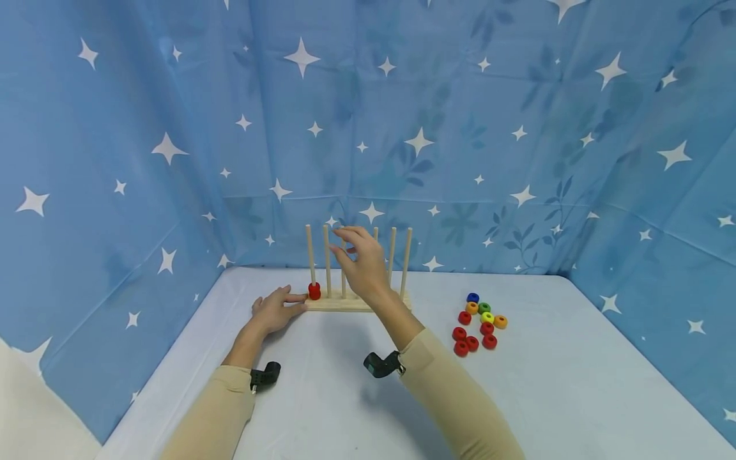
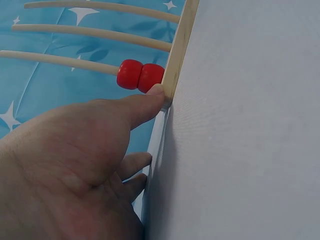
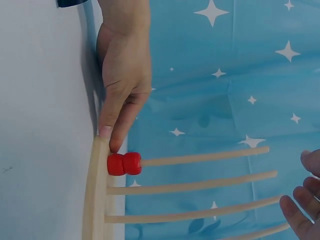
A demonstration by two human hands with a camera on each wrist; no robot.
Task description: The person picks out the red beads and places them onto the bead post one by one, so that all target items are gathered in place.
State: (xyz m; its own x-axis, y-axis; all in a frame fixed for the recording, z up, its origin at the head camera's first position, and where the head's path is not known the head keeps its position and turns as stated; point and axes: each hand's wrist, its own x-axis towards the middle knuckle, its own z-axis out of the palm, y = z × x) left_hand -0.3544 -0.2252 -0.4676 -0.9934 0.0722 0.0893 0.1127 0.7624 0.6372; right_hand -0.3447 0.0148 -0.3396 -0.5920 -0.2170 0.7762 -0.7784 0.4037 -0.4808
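Note:
A wooden peg rack with several upright pegs stands at the back of the table. Two red beads are stacked at the bottom of its leftmost peg. My left hand holds the left end of the base, thumb at the front corner and index finger beside the beads. Raised in front of the pegs, my right hand has its thumb and fingers apart, with nothing seen between them. It hides part of the middle pegs in the head view. Its fingertips show near the peg tops in the right wrist view.
On the table right of the rack lie several loose beads: red beads, a blue bead, a green bead, a yellow bead and orange beads. A blue star-patterned curtain hangs behind the table.

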